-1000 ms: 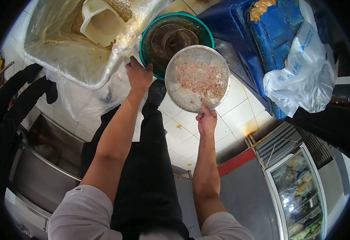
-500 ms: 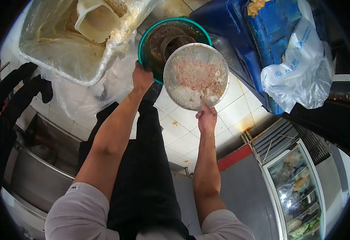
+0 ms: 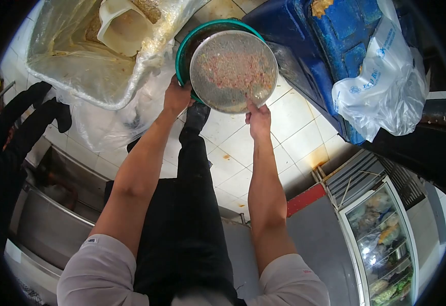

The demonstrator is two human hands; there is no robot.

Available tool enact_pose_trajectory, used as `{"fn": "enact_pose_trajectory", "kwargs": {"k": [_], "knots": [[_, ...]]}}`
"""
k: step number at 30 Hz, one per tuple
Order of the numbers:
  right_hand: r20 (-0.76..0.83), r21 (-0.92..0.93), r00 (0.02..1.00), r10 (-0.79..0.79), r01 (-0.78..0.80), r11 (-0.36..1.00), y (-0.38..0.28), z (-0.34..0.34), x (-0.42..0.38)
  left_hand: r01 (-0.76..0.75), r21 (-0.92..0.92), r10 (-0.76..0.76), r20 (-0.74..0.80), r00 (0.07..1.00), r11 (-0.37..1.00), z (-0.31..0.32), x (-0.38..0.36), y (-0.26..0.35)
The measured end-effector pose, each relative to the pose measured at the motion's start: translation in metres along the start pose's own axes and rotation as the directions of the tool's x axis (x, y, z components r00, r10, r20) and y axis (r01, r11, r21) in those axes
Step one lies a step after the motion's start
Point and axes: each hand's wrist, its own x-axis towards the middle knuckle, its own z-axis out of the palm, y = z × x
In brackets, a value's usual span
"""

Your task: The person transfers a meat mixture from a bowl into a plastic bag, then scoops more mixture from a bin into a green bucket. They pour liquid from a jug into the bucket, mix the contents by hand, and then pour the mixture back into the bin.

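A round mesh sieve (image 3: pixel 223 94) with reddish and pale bits spread over it is tilted above the green bucket (image 3: pixel 181 64). My right hand (image 3: pixel 258 120) is closed on the sieve's near rim, the thumb over the edge. With my left hand (image 3: pixel 177 96) I grip the left rim of the bucket, fingers wrapped round it. The sieve covers most of the bucket's mouth, so its contents are hidden.
A plastic-lined container (image 3: pixel 85 76) with a white scoop-like tub (image 3: pixel 123 30) stands at upper left. At upper right is a blue bin (image 3: pixel 304 51) with a white plastic bag (image 3: pixel 376 81). A glass-door fridge (image 3: pixel 381 245) stands lower right; another person's dark-clothed limbs (image 3: pixel 21 117) are at left.
My right hand has moved the sieve up and to the left, further over the bucket. My left hand stays on the bucket's rim.
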Motion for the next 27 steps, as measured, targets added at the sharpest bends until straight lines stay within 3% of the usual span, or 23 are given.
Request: {"fn": "enact_pose_trajectory", "kwargs": {"k": [1, 3, 6, 9, 10, 12, 15, 18, 19, 22, 23, 24, 25, 26, 27], "knots": [[0.002, -0.071, 0.999, -0.04, 0.04, 0.997, -0.003, 0.005, 0.007, 0.032, -0.066, -0.031, 0.029, 0.999, 0.997, -0.003, -0.002, -0.001], [0.01, -0.213, 0.992, -0.124, 0.123, 0.969, -0.012, 0.015, 0.014, -0.022, 0.039, 0.022, 0.006, 1.0, 0.999, -0.011, -0.005, 0.001], [-0.072, -0.438, 0.997, 0.031, -0.06, 0.897, -0.033, 0.02, 0.009, -0.075, 0.1, 0.07, 0.046, 0.996, 0.992, -0.015, -0.009, 0.005], [-0.172, -0.413, 0.977, 0.126, -0.188, 0.891, -0.032, 0.017, 0.01, -0.106, 0.15, 0.1, 0.051, 0.994, 0.983, -0.018, -0.009, 0.004], [-0.153, -0.602, 0.988, -0.023, -0.075, 0.795, -0.017, 0.009, 0.021, -0.119, 0.173, 0.114, 0.043, 0.993, 0.978, -0.019, -0.007, 0.005], [-0.027, -0.881, 0.958, -0.285, 0.111, 0.46, 0.029, -0.013, 0.049, -0.135, 0.235, 0.128, 0.046, 0.991, 0.963, -0.022, -0.006, 0.005], [-0.262, -0.788, 0.835, -0.484, 0.104, 0.607, -0.03, 0.022, 0.007, -0.15, 0.263, 0.143, 0.045, 0.989, 0.953, -0.024, -0.008, 0.006], [-0.233, -0.851, 0.696, -0.679, 0.192, 0.489, -0.038, 0.036, 0.024, -0.131, 0.178, 0.14, -0.042, 0.989, 0.975, -0.022, -0.01, 0.003], [-0.255, -0.853, 0.691, -0.676, 0.168, 0.494, -0.035, 0.038, 0.038, -0.125, 0.134, 0.138, -0.089, 0.986, 0.983, -0.021, -0.009, 0.001], [-0.237, -0.858, 0.859, -0.454, 0.035, 0.513, -0.044, 0.035, 0.066, -0.299, 0.366, 0.383, -0.18, 0.906, 0.881, -0.022, 0.005, -0.005], [-0.252, -0.864, 0.872, -0.419, -0.008, 0.504, -0.049, 0.034, 0.066, -0.289, 0.397, 0.368, -0.139, 0.919, 0.871, -0.02, 0.01, -0.007], [-0.194, -0.92, 0.828, -0.527, 0.034, 0.391, -0.031, 0.024, 0.084, -0.274, 0.437, 0.353, -0.109, 0.929, 0.857, -0.02, 0.017, -0.007], [-0.089, -0.952, 0.812, -0.577, 0.102, 0.29, -0.011, 0.011, 0.1, -0.345, 0.537, 0.466, -0.104, 0.879, 0.77, -0.018, 0.032, -0.03], [-0.074, -0.935, 0.858, -0.509, 0.118, 0.335, -0.007, 0.006, 0.11, -0.4, 0.638, 0.576, -0.083, 0.813, 0.657, -0.017, 0.047, -0.044], [-0.138, -0.889, 0.865, -0.483, 0.106, 0.445, -0.022, 0.017, 0.095, -0.276, 0.652, 0.425, -0.08, 0.902, 0.707, -0.019, 0.031, -0.021]]}}
